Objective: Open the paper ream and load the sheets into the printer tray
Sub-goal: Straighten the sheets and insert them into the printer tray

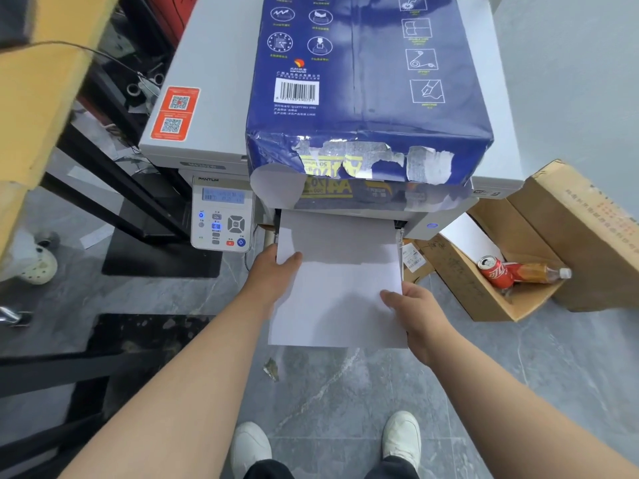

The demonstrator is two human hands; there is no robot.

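At the front of the printer, below the torn ream, a stack of white sheets held level, far edge pushed into the tray slot between the two side guides, near edge hanging out over the grey floor. Left hand clamped on the left edge of the stack, thumb on top near the upper corner, fingers hidden beneath. Right hand clamped on the lower right corner, thumb lying across the top face, fingers under the paper. Both grips closed on the sheets, forearms bare and reaching forward.

On the printer's flat lid, a blue paper ream, its near end ripped open, ragged wrapper flaps curling down over the front, yellow lettering partly showing, a white fold of wrapper drooping at the left corner. Barcode and white pictograms printed on the ream's top face. Left of the slot, the control panel with a lit blue screen, dark direction pad and small blue and red buttons. Orange QR sticker on the lid's left side.

To the right on the floor, an open cardboard box holding a red drink can and a plastic bottle of amber liquid, lying just beside each other. Near the bottom edge, two white shoes, and a small scrap of torn wrapper on the floor below the stack.
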